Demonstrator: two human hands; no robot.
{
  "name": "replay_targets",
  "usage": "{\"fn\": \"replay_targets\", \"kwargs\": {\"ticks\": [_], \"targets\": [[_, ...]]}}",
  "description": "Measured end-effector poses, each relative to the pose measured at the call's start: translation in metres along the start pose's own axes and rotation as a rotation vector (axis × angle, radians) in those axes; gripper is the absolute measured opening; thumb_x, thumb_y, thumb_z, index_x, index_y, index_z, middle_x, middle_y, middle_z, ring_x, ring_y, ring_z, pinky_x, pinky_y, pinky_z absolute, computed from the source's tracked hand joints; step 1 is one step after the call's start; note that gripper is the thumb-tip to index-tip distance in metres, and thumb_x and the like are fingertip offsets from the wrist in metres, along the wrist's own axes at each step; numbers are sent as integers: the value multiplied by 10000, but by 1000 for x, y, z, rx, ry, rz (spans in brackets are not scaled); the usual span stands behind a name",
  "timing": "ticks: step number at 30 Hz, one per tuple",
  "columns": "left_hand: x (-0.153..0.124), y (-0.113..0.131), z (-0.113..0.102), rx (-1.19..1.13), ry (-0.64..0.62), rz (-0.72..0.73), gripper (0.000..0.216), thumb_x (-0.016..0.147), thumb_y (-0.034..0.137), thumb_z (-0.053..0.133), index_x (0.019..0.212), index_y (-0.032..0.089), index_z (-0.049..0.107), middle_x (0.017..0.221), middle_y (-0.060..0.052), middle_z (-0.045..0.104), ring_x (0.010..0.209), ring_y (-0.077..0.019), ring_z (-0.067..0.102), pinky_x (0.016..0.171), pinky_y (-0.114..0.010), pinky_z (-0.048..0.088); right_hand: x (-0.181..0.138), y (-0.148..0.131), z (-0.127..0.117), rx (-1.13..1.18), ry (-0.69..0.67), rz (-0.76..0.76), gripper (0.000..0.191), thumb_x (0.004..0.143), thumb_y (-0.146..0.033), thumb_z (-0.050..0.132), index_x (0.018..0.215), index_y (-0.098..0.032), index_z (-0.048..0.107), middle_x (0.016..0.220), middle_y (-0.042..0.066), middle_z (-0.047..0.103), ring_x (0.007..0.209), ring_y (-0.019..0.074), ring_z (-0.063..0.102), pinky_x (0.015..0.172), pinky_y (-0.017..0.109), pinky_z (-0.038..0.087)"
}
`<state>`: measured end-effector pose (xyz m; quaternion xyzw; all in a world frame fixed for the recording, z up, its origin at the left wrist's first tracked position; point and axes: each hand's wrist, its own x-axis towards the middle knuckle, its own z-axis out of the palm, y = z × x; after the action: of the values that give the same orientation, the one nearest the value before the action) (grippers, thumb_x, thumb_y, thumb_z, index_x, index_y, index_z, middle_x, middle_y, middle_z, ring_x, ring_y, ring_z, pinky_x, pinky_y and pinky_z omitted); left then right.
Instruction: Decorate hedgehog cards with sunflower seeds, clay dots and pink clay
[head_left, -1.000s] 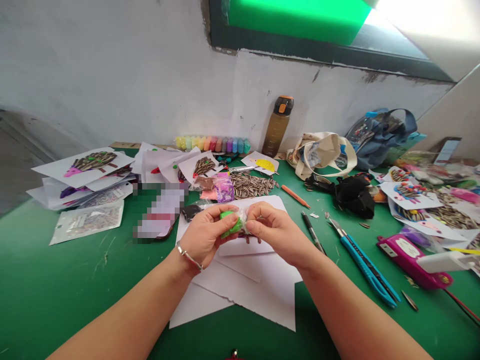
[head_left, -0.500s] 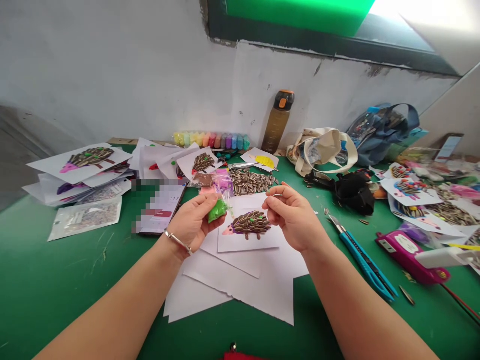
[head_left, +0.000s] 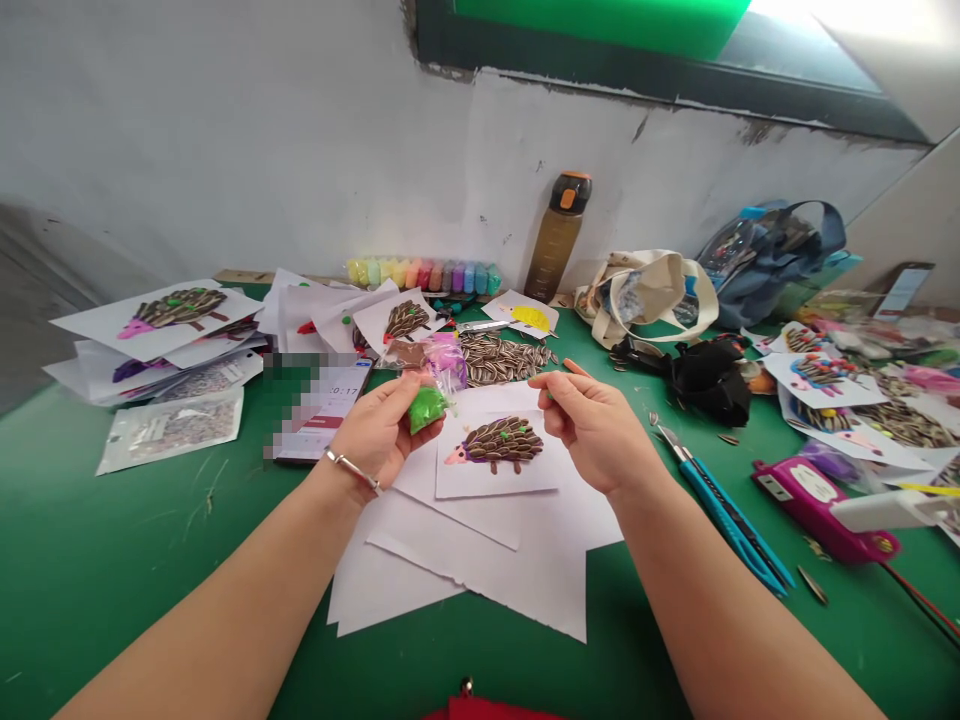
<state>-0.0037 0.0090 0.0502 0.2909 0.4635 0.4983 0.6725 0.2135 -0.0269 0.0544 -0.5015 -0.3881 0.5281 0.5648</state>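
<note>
My left hand is closed around a small clear bag of green modelling clay, its open end pointing right. My right hand is held in a pinch, with a tiny speck of green clay showing at the fingertips. Between and below both hands lies a white card with a hedgehog on it, made of sunflower seeds with a pink clay face, brown feet and green dots. Under that card several white paper sheets are spread.
Behind the card is a heap of sunflower seeds. A phone and stacked hedgehog cards are on the left. To the right lie blue tweezers, a utility knife and a magenta glue gun. A bottle stands at the wall.
My left hand has shifted slightly left and up with the bag, moving away from the hedgehog. My right hand has moved slightly right, its fingers drawn closer together.
</note>
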Motion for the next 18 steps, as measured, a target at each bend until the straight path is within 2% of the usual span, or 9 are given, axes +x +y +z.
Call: {"fn": "replay_targets", "kwargs": {"ticks": [4, 6, 9, 11, 13, 16, 18], "targets": [[1, -1, 0, 2, 26, 23, 107, 837, 245, 666, 869, 148, 699, 751, -7, 612, 631, -99, 574, 579, -238, 555, 1, 2, -1, 35, -70, 61, 269, 720, -317, 745, 939, -163, 721, 686, -11, 557, 616, 92, 479, 601, 268, 418], [2, -2, -1, -3, 36, 40, 107, 823, 245, 679, 857, 145, 700, 757, -9, 614, 637, -102, 577, 575, -241, 557, 1, 2, -1, 35, -106, 73, 255, 703, -310, 761, 905, -159, 723, 657, -7, 569, 594, 92, 489, 560, 259, 404], [4, -4, -2, -6, 33, 56, 107, 805, 242, 698, 850, 145, 701, 765, -15, 620, 644, -106, 583, 573, -244, 561, 4, 2, -3, 12, -109, 88, 240, 725, -390, 749, 758, -158, 697, 591, -15, 557, 443, 53, 406, 414, 229, 276], [5, -4, -3, -3, 42, 57, 101, 800, 240, 700, 848, 152, 699, 768, -15, 626, 642, -108, 585, 568, -245, 561, 5, 2, -5, -15, -87, 93, 302, 738, -447, 734, 672, -162, 660, 482, -48, 473, 370, 32, 309, 372, 222, 181], [6, -4, -3, 2, 55, 57, 93, 808, 239, 689, 852, 157, 699, 768, -13, 628, 639, -108, 587, 564, -244, 559, 6, 2, -7, -34, -81, 76, 342, 735, -469, 734, 616, -164, 631, 431, -67, 408, 356, 29, 270, 359, 220, 158], [6, -4, -3, 12, 53, 59, 102, 818, 238, 674, 865, 152, 701, 758, -15, 628, 640, -107, 589, 570, -241, 561, 6, 3, -8, -30, -121, 62, 266, 698, -405, 776, 673, -164, 667, 520, -37, 523, 416, 52, 416, 388, 216, 307], [5, -3, -2, 17, 45, 65, 110, 811, 241, 683, 862, 146, 701, 749, -15, 626, 641, -105, 590, 581, -239, 564, 5, 5, -7, -14, -152, 92, 239, 661, -340, 804, 795, -168, 706, 659, -1, 629, 557, 100, 570, 508, 243, 457]]}}
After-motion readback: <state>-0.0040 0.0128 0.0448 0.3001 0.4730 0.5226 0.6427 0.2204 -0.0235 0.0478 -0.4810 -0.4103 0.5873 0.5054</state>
